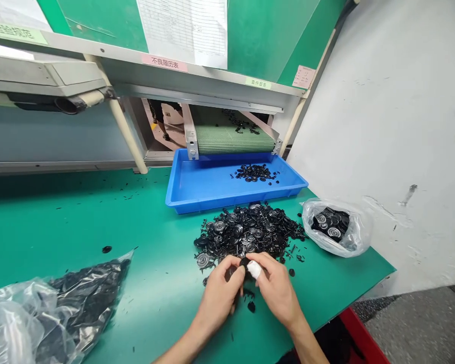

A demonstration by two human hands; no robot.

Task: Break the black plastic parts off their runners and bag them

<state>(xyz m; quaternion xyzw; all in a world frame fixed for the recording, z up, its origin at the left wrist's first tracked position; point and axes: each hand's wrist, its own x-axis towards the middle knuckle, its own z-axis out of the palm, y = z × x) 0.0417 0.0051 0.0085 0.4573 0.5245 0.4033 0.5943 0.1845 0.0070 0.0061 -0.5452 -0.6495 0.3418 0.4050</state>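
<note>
Two hands meet over the table (155,298): our left hand (220,287) and right hand (277,289) are together at the fingertips, both clamped on one small black part (244,262). Set a clock face on that part, twelve straight away from us. The pile (246,227) begins just beyond it at twelve, with the tray (197,177) and then the belt (235,145) farther out the same way. The open bag (354,242) sits at about two, the big bag (83,298) between eight and nine, and a loose bit (251,307) near six.

For a piece this small, we judge a light pinch from both sides best: left fingertips steady it, right fingertips turn or press. The white wrap (254,269) on a right digit probably dulls our feel, so we should lean on the bare tips for fine pressure. Holding it low over the table, just clear of the pile, should make a dropped piece easy to find, and our wrists should stay out of the loose parts.

Which way the part points, we cannot tell: our fingers cover most of it. What shows is a dark, roundish patch between the tips, with no clear long axis.
</note>
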